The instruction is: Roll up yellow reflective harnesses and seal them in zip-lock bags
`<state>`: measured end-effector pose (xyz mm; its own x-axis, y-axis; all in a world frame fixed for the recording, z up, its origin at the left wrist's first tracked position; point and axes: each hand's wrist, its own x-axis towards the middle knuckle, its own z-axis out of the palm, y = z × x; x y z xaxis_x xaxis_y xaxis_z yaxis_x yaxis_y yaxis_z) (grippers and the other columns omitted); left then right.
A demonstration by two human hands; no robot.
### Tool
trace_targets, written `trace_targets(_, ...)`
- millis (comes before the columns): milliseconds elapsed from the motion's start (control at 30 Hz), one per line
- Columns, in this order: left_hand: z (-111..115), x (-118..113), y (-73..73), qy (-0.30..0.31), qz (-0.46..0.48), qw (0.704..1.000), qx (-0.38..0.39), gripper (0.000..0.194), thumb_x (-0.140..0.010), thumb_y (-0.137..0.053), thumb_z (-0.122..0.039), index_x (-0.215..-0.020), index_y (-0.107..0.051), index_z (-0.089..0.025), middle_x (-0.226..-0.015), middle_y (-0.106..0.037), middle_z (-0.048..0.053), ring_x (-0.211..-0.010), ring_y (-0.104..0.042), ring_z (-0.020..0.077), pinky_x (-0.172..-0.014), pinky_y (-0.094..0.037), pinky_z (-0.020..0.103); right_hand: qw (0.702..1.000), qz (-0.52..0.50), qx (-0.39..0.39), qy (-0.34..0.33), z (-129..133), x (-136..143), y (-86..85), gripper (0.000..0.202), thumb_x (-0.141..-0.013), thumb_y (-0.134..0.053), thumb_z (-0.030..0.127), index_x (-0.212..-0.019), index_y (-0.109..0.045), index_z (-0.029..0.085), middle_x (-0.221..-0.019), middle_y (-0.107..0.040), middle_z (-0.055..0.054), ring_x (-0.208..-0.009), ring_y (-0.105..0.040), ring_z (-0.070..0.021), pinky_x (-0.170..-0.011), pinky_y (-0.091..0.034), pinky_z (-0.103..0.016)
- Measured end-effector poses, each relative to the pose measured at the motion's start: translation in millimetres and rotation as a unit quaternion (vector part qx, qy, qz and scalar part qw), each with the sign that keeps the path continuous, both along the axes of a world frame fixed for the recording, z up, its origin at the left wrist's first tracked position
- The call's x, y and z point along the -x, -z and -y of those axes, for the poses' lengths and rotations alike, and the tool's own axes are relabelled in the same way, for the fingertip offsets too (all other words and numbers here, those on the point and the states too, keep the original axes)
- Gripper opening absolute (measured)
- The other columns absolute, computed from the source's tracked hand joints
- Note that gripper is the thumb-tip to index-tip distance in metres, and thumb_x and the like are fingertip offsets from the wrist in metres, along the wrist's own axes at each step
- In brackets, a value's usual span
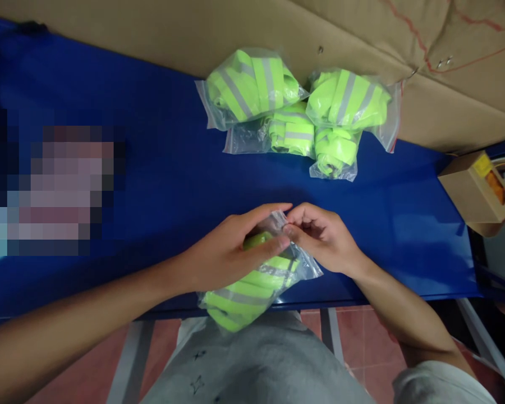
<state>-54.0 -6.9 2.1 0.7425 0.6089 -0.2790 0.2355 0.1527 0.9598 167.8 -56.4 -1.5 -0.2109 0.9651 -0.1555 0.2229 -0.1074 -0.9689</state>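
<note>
A clear zip bag (307, 261) packed with a folded neon-yellow reflective strap or vest (239, 300) with grey stripes lies at the front edge of the blue table, partly overhanging it. My left hand (231, 249) is wrapped over the bag, thumb and fingers around its upper part near the opening. At the bag's mouth, my right hand (324, 235) pinches the zip edge between thumb and fingers. Part of the bag is hidden under my left hand.
Several similar filled bags (255, 87) lie piled at the back of the blue table (164, 140), against a tan covered panel (193, 33). A cardboard box (473, 188) stands at the right end. A pixelated patch covers the left side.
</note>
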Motion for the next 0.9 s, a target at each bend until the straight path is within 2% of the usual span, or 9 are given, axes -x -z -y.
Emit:
trace_targets(100, 1.7, -1.9, -0.8, -0.072, 0.013, 0.997, -0.013, 0.038, -0.101, -0.063, -0.053, -0.126, -0.07, -0.026, -0.09, -0.074, -0.001, -0.07, -0.063, 0.0121, -0.058, -0.045, 0.022, 0.999, 0.033, -0.018, -0.008, 0.8, 0.4, -1.0, 0.012, -0.097, -0.068, 0.03, -0.095, -0.067, 0.018, -0.078, -0.066, 0.001, -0.065, -0.056, -0.0073, -0.058, -0.046, -0.019)
trace_targets(167, 1.8, -2.7, -2.3, -0.104, 0.01, 0.994, -0.041, 0.029, -0.099, -0.068, -0.049, -0.11, -0.072, -0.023, -0.093, -0.075, -0.001, -0.076, -0.066, 0.0123, -0.064, -0.048, 0.022, 0.999, 0.035, -0.038, -0.017, 1.0, 0.9, -0.5, 0.01, -0.097, -0.068, 0.028, -0.095, -0.066, 0.018, -0.079, -0.067, 0.001, -0.065, -0.058, -0.0073, -0.06, -0.048, -0.019)
trace_targets(233, 1.5, -3.0, -3.3, -0.114, 0.003, 0.991, -0.064, 0.024, -0.098, -0.07, -0.047, -0.102, -0.071, -0.023, -0.09, -0.074, -0.001, -0.076, -0.066, 0.0123, -0.066, -0.048, 0.022, 0.997, 0.038, -0.064, -0.016, 1.4, 1.5, 0.6, 0.011, -0.098, -0.069, 0.029, -0.096, -0.066, 0.019, -0.08, -0.068, 0.001, -0.067, -0.061, -0.0077, -0.062, -0.051, -0.02)
trace_targets(367, 1.0, -2.7, -3.0, -0.109, -0.006, 0.991, -0.082, 0.025, -0.099, -0.067, -0.049, -0.098, -0.071, -0.024, -0.083, -0.073, -0.002, -0.069, -0.063, 0.0128, -0.059, -0.044, 0.024, 0.991, 0.067, -0.118, -0.01, 3.1, 3.3, 1.0, 0.008, -0.098, -0.07, 0.026, -0.094, -0.066, 0.019, -0.08, -0.069, 0.001, -0.067, -0.062, -0.0077, -0.063, -0.051, -0.02)
trace_targets(467, 1.1, -2.6, -1.0, -0.105, -0.013, 0.991, -0.087, 0.029, -0.099, -0.066, -0.051, -0.091, -0.07, -0.023, -0.075, -0.07, -0.003, -0.061, -0.058, 0.0121, -0.054, -0.039, 0.025, 0.986, 0.079, -0.149, -0.011, 3.9, 5.3, -0.9, 0.01, -0.097, -0.069, 0.022, -0.089, -0.064, 0.019, -0.074, -0.066, 0.003, -0.063, -0.058, -0.0066, -0.059, -0.048, -0.019)
trace_targets(633, 0.3, -2.4, 2.1, -0.108, 0.005, 0.989, -0.099, 0.023, -0.1, -0.067, -0.044, -0.091, -0.071, -0.023, -0.079, -0.071, -0.003, -0.065, -0.059, 0.0104, -0.059, -0.042, 0.023, 0.988, 0.061, -0.138, -0.019, 3.4, 6.5, 1.0, 0.009, -0.098, -0.069, 0.021, -0.091, -0.064, 0.019, -0.076, -0.065, 0.004, -0.065, -0.058, -0.0058, -0.06, -0.048, -0.018)
trace_targets(767, -2.0, -3.8, 1.9, -0.121, 0.022, 0.99, -0.064, 0.021, -0.097, -0.07, -0.042, -0.093, -0.071, -0.021, -0.077, -0.069, -0.004, -0.064, -0.057, 0.0087, -0.056, -0.042, 0.02, 0.989, 0.051, -0.139, -0.01, 4.0, 5.5, 5.5, 0.005, -0.1, -0.068, 0.023, -0.097, -0.065, 0.02, -0.079, -0.066, 0.004, -0.068, -0.06, -0.0058, -0.063, -0.05, -0.017)
trace_targets(900, -3.7, -4.8, 1.9, -0.115, 0.01, 0.991, -0.066, 0.017, -0.094, -0.073, -0.037, -0.095, -0.072, -0.021, -0.076, -0.069, -0.005, -0.064, -0.056, 0.0073, -0.056, -0.042, 0.018, 0.986, 0.081, -0.146, -0.023, 5.2, 5.1, 4.3, 0.005, -0.103, -0.065, 0.024, -0.104, -0.063, 0.02, -0.084, -0.066, 0.003, -0.073, -0.063, -0.0056, -0.067, -0.05, -0.017)
